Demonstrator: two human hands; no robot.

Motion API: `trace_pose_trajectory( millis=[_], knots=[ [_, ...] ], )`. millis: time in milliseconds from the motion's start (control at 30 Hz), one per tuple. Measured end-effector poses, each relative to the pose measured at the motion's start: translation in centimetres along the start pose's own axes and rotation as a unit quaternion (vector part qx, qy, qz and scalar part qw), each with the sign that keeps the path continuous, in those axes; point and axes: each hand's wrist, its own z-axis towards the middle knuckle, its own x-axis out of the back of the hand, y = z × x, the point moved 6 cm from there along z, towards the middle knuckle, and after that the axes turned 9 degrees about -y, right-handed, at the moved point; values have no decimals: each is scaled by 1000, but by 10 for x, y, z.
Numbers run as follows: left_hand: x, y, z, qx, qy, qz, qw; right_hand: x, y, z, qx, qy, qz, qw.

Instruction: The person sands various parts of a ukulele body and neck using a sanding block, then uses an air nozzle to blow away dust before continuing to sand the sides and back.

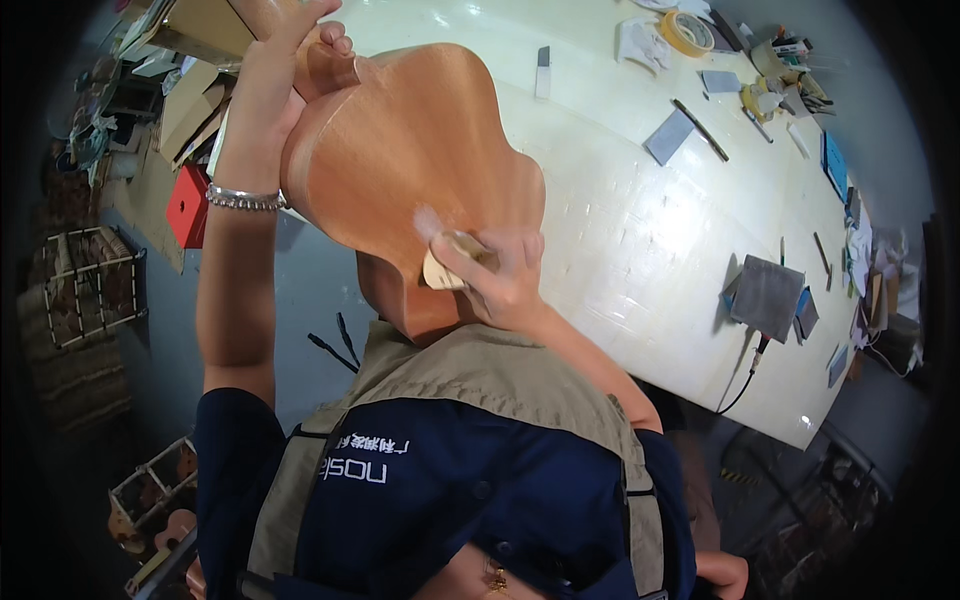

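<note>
A reddish-brown wooden instrument body (pixel 420 130), with the curved outline of a small guitar or ukulele, leans between my apron and the table. My left hand (pixel 310 60) is closed around its narrow neck end at the upper left. Lower on the face, my right hand (pixel 510 280) grips a pale tan pad (pixel 447 266) and presses it against the wood. Whether it is folded sandpaper or a small block, I cannot tell. Just above the pad a whitish, powdery smear marks the surface. The body's far end near the neck is partly hidden by my left hand.
On the white table (pixel 600 230) lie a scraper blade (pixel 543 72), a grey sheet (pixel 668 136), a dark rod (pixel 700 130) and a tape roll (pixel 686 33). A grey square pad on a stand (pixel 768 298) stands at the right. A red box (pixel 187 206) sits left.
</note>
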Motion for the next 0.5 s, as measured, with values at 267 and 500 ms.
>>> trace_pose_trajectory(
  millis=[267,500],
  knots=[
    [-4,1,-4,6,24,8,1000,-4,7,-9,6,27,18,999],
    [-3,1,-3,12,18,14,1000,1,-2,10,5,13,52,999]
  ],
)
